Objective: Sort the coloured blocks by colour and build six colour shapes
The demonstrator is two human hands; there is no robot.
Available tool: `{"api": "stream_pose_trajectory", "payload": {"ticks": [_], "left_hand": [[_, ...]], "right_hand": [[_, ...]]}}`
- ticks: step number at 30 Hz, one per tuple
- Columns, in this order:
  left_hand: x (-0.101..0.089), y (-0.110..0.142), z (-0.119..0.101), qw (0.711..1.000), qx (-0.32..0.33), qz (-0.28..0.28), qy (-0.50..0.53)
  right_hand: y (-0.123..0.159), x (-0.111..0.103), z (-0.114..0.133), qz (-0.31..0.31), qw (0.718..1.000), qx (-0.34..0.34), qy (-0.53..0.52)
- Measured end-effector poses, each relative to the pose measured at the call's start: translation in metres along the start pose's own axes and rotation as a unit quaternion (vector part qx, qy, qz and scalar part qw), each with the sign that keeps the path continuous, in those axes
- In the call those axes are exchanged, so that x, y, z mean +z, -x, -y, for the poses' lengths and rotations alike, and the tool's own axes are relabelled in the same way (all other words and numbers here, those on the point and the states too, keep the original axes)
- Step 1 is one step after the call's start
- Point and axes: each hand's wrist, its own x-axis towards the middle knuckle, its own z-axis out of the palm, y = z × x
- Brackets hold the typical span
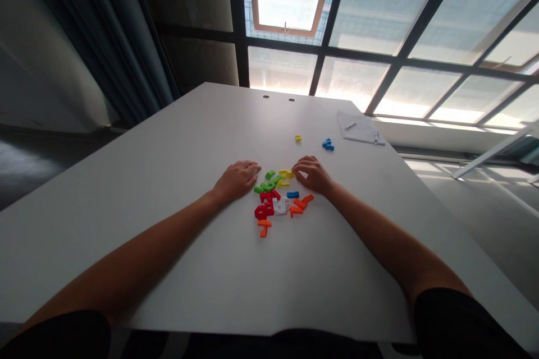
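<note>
Head view: gridded windows (374,5) rise beyond a broad white desk (181,146), a dark curtain (143,50) at left. Papers (357,128) lie toward the desk's far right. The left hand (238,179) rests loosely spread beside green pieces (270,185); the right hand (312,174) reaches yellow pieces (284,183), grip unclear. Both groups lie between the hands.

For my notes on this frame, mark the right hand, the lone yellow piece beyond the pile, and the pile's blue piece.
Right hand (313,174): head view, back of the hand.
Yellow piece (298,138): head view, about its middle.
Blue piece (292,195): head view, upper surface.
</note>
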Motion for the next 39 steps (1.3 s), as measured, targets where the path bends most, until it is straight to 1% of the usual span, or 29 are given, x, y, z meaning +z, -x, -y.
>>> {"api": "stream_pose_trajectory", "payload": {"ticks": [2, 4, 8, 10, 13, 18, 20, 23, 25, 27, 29, 33, 35, 39], "left_hand": [[-0.001, 0.000, 0.001, 1.000, 0.002, 0.004, -0.001], [-0.002, 0.000, 0.001, 1.000, 0.003, 0.006, 0.000], [-0.002, 0.000, 0.001, 1.000, 0.004, 0.003, 0.004], [-0.001, 0.000, 0.001, 1.000, 0.003, -0.004, 0.008], [0.000, 0.000, 0.000, 1.000, 0.003, -0.013, 0.009], [0.001, -0.001, -0.003, 1.000, -0.003, -0.018, 0.001], [0.000, -0.001, -0.005, 1.000, -0.004, -0.018, -0.001], [0.000, -0.001, -0.008, 1.000, -0.009, -0.016, -0.008], [0.000, 0.000, -0.009, 1.000, -0.012, -0.016, -0.011], [0.000, 0.000, -0.010, 1.000, -0.012, -0.016, -0.013], [0.000, 0.000, -0.010, 1.000, -0.010, -0.013, -0.014], [-0.001, -0.001, -0.011, 1.000, -0.005, -0.009, -0.014], [-0.001, 0.000, -0.011, 1.000, -0.006, -0.012, -0.012], [-0.002, 0.000, -0.012, 1.000, -0.009, -0.019, -0.003]], "right_hand": [[-0.003, 0.000, -0.004, 0.003, 0.998, 0.049, 0.051], [-0.004, 0.000, -0.008, 0.017, 0.989, 0.110, 0.096], [-0.004, -0.005, -0.011, 0.058, 0.955, 0.239, 0.167], [-0.005, -0.008, -0.011, 0.084, 0.938, 0.279, 0.188], [-0.007, -0.010, -0.010, 0.112, 0.929, 0.290, 0.200], [-0.011, -0.009, -0.013, 0.125, 0.934, 0.265, 0.203], [-0.015, -0.008, -0.015, 0.128, 0.927, 0.279, 0.215], [-0.024, -0.007, -0.018, 0.126, 0.908, 0.311, 0.250], [-0.031, -0.006, -0.020, 0.128, 0.903, 0.311, 0.267], [-0.037, -0.006, -0.022, 0.132, 0.904, 0.303, 0.273], [-0.044, -0.005, -0.027, 0.130, 0.902, 0.311, 0.271], [-0.056, -0.003, -0.044, 0.100, 0.884, 0.371, 0.266], [-0.061, -0.002, -0.055, 0.093, 0.876, 0.391, 0.266], [-0.070, 0.000, -0.072, 0.109, 0.869, 0.401, 0.270]]}}
